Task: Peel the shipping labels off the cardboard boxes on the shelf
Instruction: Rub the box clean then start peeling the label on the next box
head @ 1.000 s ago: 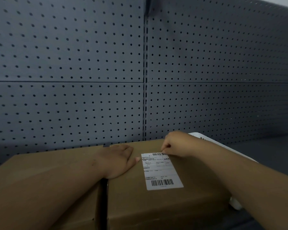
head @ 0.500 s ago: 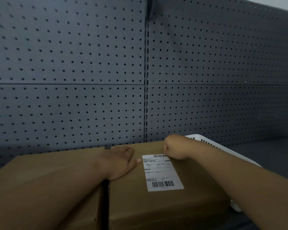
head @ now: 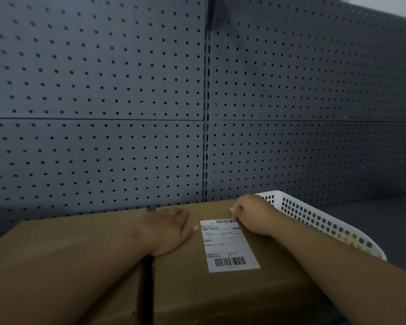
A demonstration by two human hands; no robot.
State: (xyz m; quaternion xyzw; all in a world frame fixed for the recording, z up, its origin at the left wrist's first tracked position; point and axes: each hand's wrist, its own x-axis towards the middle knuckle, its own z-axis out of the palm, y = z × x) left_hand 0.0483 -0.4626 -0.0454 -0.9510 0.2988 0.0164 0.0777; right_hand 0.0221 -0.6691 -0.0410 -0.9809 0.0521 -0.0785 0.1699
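On the shelf (head: 389,221) in front of me, the right box (head: 220,296) carries the label (head: 229,246) flat on its top. My left hand (head: 171,228) lies on that box with fingers (head: 182,215) straight and spread loosely, thumb tip just beside the label's left edge. My right hand (head: 253,213) has its fingers (head: 236,218) curled tight, pinching at the label's far right corner; I cannot tell whether the corner has lifted. The left box (head: 68,242) stands just beside the right one, and a white basket (head: 314,219) is to the right.
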